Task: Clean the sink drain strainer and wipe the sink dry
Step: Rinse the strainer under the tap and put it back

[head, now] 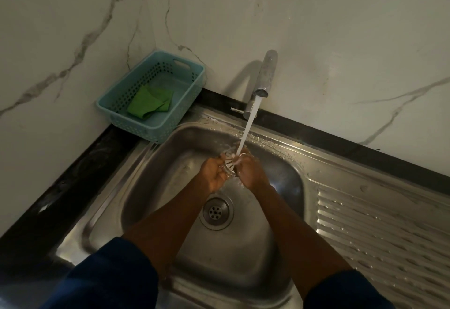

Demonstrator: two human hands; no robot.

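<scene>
Basket point(142, 126) w/ green cloth point(149, 104) inside.

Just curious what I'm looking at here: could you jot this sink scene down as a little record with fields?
hands: left hand and right hand both hold the strainer
tap: running, water hits the strainer
drain: uncovered, below the hands
sink: wet, drops on its rim
cloth: green, lying in the basket, back left

Strainer point(229, 162) apparently between left hand point(214, 175), right hand point(251, 172)
</scene>
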